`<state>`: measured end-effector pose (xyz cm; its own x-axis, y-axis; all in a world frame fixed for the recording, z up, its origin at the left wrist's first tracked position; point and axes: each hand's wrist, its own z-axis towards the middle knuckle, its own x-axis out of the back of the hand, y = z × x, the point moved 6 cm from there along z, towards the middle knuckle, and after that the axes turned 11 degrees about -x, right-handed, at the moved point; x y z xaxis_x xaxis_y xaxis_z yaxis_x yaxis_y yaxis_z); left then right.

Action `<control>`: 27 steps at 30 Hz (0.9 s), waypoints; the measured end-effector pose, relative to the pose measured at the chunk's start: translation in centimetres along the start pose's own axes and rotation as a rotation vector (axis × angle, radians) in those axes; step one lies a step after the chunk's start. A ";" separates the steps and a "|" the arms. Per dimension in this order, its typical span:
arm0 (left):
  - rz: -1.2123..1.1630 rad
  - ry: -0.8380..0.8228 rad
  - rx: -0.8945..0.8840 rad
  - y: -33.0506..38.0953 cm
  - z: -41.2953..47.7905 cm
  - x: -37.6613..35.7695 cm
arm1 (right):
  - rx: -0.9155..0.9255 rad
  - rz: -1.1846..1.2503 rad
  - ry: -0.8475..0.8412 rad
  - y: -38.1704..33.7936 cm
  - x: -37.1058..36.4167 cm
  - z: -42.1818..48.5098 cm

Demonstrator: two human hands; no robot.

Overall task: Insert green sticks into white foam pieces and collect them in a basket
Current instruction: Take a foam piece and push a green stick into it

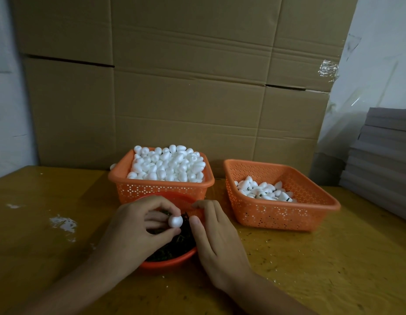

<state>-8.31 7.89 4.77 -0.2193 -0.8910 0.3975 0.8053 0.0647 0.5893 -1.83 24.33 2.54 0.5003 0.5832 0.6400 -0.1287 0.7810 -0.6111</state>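
Foam piece (175,221), likely light and easily dented, sits pinched in the grip of the left hand (131,226) above the bowl (170,263) of sticks (175,247). The grip of the right hand (217,235) cannot be told. Best held gently round its middle.

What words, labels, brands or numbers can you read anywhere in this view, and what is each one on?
There is no readable text anywhere in this view.
cardboard boxes: plain, with no print showing.
full orange basket and right orange basket: only punched hole patterns.
white foam piece, pinched in the left hand: blank.
stacked grey boards: no markings visible.
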 end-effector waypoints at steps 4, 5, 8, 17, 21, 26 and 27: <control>0.020 -0.013 -0.015 0.1 0.0 -0.1 | 0.010 -0.023 0.014 0.1 -0.1 0.0; 0.022 -0.015 -0.019 0.1 0.0 -0.1 | 0.024 -0.048 0.028 0.0 0.0 0.0; 0.023 -0.028 -0.029 0.1 0.0 -0.2 | 0.127 -0.137 0.101 -0.8 0.5 0.0; 0.046 -0.035 -0.070 0.4 0.0 -0.3 | 0.234 -0.158 0.018 -1.7 -0.1 -0.7; 0.051 -0.039 -0.082 0.6 0.1 -0.3 | 0.219 -0.136 -0.013 -1.4 -0.3 -0.6; 0.059 -0.046 -0.104 0.8 0.2 -0.3 | 0.217 -0.152 -0.018 -1.2 -0.5 -0.4; 0.063 -0.049 -0.108 0.8 0.2 -0.3 | 0.224 -0.154 -0.013 -1.2 -0.5 -0.4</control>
<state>-7.74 8.30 5.28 -0.1905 -0.8637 0.4665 0.8724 0.0689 0.4839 -1.59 22.97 2.78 0.5178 0.4551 0.7244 -0.2385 0.8900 -0.3887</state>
